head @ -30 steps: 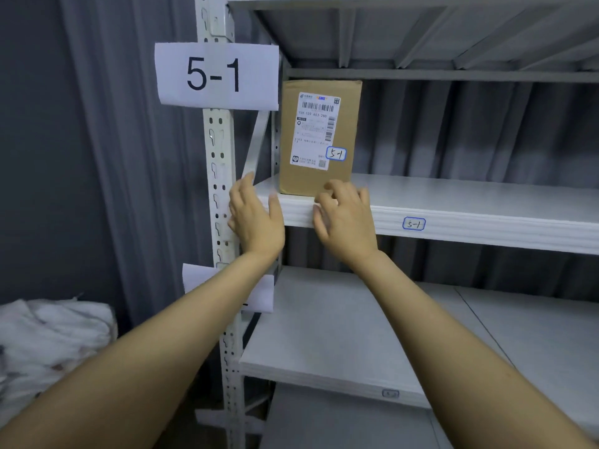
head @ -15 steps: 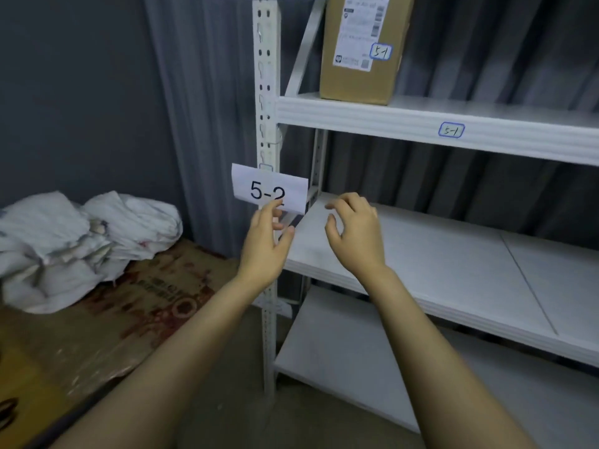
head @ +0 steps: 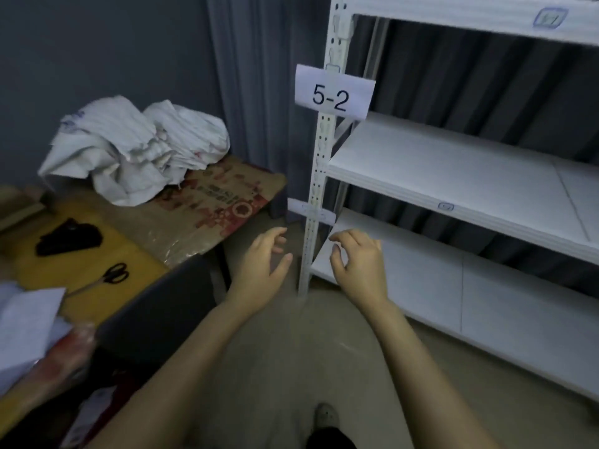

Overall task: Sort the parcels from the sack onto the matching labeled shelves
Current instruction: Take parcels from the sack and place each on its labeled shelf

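The white sack [head: 136, 147] lies crumpled on the tabletop [head: 48, 277]. I cannot tell what is inside. To the right of the sack, both hands hang low and hold nothing: the left hand [head: 262, 267] and the right hand [head: 359, 267] have loosely bent fingers. Best, I think, to turn to the sack, take one parcel with both hands, and read its number.

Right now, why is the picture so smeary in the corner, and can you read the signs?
Head view: motion blur smears the paper at bottom left; the 5-2 label reads clearly; the small tag at top right is too blurred to read; the wide lens makes the post lean; the light is dim.
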